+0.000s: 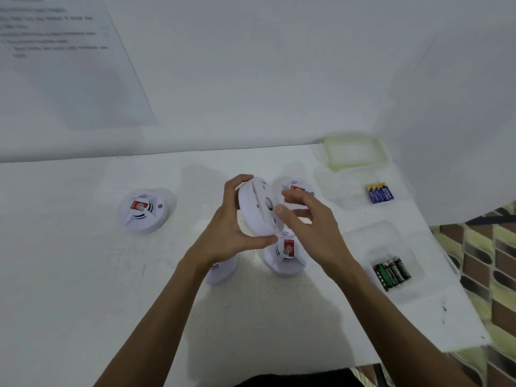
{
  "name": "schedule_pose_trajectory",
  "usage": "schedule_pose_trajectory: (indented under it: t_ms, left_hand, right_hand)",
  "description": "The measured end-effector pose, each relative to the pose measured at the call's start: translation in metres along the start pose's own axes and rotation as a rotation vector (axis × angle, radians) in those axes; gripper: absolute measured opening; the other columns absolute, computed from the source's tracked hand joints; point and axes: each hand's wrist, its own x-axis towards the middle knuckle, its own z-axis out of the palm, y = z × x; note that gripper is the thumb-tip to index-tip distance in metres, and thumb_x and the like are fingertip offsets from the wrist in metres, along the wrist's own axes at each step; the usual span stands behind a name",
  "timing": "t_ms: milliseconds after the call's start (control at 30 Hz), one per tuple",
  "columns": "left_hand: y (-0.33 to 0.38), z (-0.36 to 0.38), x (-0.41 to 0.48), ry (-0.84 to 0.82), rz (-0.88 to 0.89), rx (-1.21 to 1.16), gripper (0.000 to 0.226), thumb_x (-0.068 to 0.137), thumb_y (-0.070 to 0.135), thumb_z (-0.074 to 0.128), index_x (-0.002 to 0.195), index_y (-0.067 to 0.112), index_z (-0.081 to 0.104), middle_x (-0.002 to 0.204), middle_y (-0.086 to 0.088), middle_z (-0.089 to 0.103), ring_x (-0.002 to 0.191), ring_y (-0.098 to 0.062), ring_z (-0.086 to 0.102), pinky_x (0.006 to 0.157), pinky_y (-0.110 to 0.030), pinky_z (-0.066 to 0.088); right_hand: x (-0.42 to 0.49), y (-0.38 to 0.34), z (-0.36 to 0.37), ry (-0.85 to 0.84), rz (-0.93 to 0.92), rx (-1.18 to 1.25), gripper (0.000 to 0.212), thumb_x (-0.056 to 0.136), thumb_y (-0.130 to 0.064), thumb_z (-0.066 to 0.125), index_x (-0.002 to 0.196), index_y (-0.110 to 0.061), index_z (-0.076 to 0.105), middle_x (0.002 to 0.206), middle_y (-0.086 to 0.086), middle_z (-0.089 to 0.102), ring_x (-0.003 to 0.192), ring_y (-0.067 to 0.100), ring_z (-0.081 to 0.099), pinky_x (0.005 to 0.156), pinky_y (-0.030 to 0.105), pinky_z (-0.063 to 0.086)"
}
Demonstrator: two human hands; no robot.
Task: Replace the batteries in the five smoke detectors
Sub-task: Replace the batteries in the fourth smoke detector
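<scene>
Smoke detector (pixel 258 208), tilted on edge, sits gripped in the left hand (pixel 231 227), while the right hand (pixel 304 219), fingers relaxed, holds nothing.

A white table (pixel 69 275) carries a left smoke detector (pixel 142 210), a far smoke detector (pixel 297 188), a near smoke detector (pixel 287 256), a half-hidden smoke detector (pixel 220 273), a green-rimmed lid (pixel 329 152), and two clear tubs, the far tub (pixel 349 202) holding blue batteries (pixel 380 194) and the near tub (pixel 363 244) holding dark batteries (pixel 392 273).

Head view, close above table (pixel 83 275)
</scene>
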Motion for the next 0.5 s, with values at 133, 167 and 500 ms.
schedule_pose_trajectory:
  t_ms: [133, 167, 500]
  left_hand:
    - [0.015, 0.022, -0.007, -0.02, -0.018, -0.099, 0.104, 0.057, 0.032, 0.087, 0.136, 0.019, 0.021, 0.139, 0.011, 0.038, 0.128, -0.014, 0.043, 0.097, -0.027, 0.048]
    - [0.019, 0.024, -0.009, -0.029, -0.023, -0.125, 0.103, 0.057, 0.037, 0.087, 0.135, 0.021, 0.022, 0.139, 0.011, 0.038, 0.128, -0.014, 0.043, 0.098, -0.03, 0.049]
    - [0.021, 0.068, -0.006, 0.146, -0.077, -0.079, 0.075, 0.064, 0.082, 0.056, 0.131, 0.064, 0.028, 0.133, 0.037, 0.043, 0.118, 0.017, 0.041, 0.106, -0.027, 0.035]
  right_hand:
    - [-0.019, -0.002, -0.013, -0.047, -0.018, 0.038, 0.049, 0.078, -0.038, 0.076, 0.123, -0.034, 0.055, 0.116, -0.024, 0.06, 0.104, 0.0, 0.061, 0.077, 0.016, 0.055]
    - [-0.023, 0.0, -0.015, -0.035, -0.027, 0.043, 0.056, 0.075, -0.039, 0.078, 0.126, -0.032, 0.054, 0.12, -0.02, 0.059, 0.108, 0.004, 0.061, 0.079, 0.02, 0.057]
    - [-0.042, 0.02, -0.025, 0.114, -0.119, 0.04, 0.092, 0.056, -0.052, 0.075, 0.139, -0.027, 0.044, 0.129, -0.007, 0.045, 0.125, 0.01, 0.047, 0.1, 0.041, 0.049]
